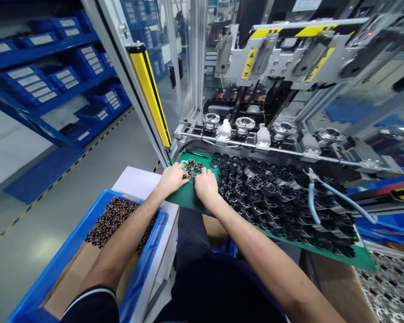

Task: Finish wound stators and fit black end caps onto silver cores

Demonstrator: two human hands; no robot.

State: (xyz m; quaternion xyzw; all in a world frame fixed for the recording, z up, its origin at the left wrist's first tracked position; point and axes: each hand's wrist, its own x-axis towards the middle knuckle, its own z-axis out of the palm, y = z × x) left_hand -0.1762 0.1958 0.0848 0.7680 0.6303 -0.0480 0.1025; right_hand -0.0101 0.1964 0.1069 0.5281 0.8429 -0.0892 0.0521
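My left hand [173, 178] and my right hand [205, 185] meet at the near left corner of a green mat [185, 197]. Both have their fingers curled down onto a small cluster of round copper-wound ring parts [194, 167] lying there. What each hand grips is hidden under the fingers. Several black ring parts [276, 197] cover most of the mat to the right of my right hand. A blue bin [69, 251] holding several copper-wound parts [114, 220] sits under my left forearm.
Blue-handled pliers [314, 197] lie on the black parts at the right. Behind the mat stands a machine with metal fixtures [244, 124] on a rail and a yellow light curtain post [150, 92]. Blue shelving [54, 89] lines the left aisle. A box of parts [393, 287] sits lower right.
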